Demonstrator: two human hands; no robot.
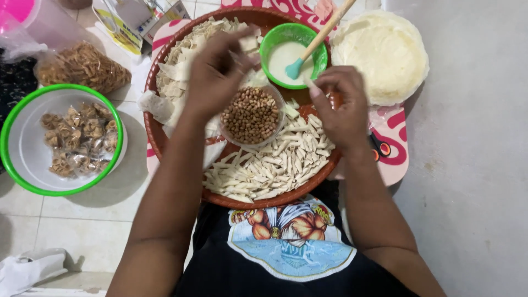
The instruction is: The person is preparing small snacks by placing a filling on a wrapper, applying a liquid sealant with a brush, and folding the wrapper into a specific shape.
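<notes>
Nearest item: dark shirt [286, 264] with a printed figure, worn by the person, at the near edge. Round reddish-brown tray [155, 140] just beyond it, holding a heap of rolled pastry sticks [275, 165] on its near right and cut pastry squares [181, 66] on its far left. Clear bowl of peanuts [252, 115] at tray centre. Left hand [212, 74] over the squares, fingers curled together, pinching a small pastry piece [248, 43]. Right hand [344, 104] at the tray's right rim, fingertips pressed on a thin pastry strip [309, 83]. Green bowl [273, 38] of white paste with a teal-tipped spatula [308, 49], far centre. Stack of round wrappers [385, 52], far right. Green-rimmed basin [25, 137] of bagged fried snacks [80, 137], left.
</notes>
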